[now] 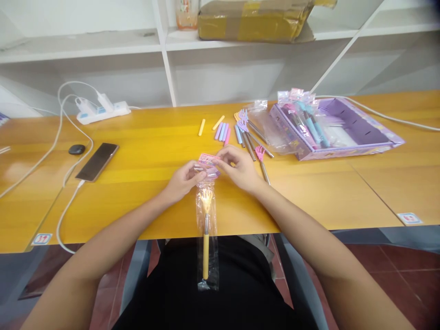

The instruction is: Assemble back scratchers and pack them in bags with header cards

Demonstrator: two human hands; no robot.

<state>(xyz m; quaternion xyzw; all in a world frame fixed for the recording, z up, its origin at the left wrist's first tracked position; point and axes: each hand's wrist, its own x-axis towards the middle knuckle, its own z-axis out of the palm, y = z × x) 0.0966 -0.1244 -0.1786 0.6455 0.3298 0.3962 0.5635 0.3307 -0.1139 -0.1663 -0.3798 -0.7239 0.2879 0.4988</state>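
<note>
Between my two hands is a small pink printed card [207,159] at the top of a clear plastic bag [213,220]. A yellow-handled back scratcher [206,256] with a hand-shaped head is inside the bag, which hangs over the table's front edge. My left hand [182,182] pinches the bag's top from the left, its fingers partly hidden. With thumb and fingers closed, my right hand [241,169] grips the card's right side. Beyond it lie coloured handle sleeves [222,131] and several metal rods with claw heads [242,124]. A pink-headed scratcher [261,158] is by my right wrist.
A purple box [354,149] at the right holds bagged scratchers [311,123], with loose clear bags [271,130] beside it. At the left are a phone [97,162] on a cable, a black mouse [76,149] and a power strip [103,112]. A taped carton [254,20] sits on the shelf.
</note>
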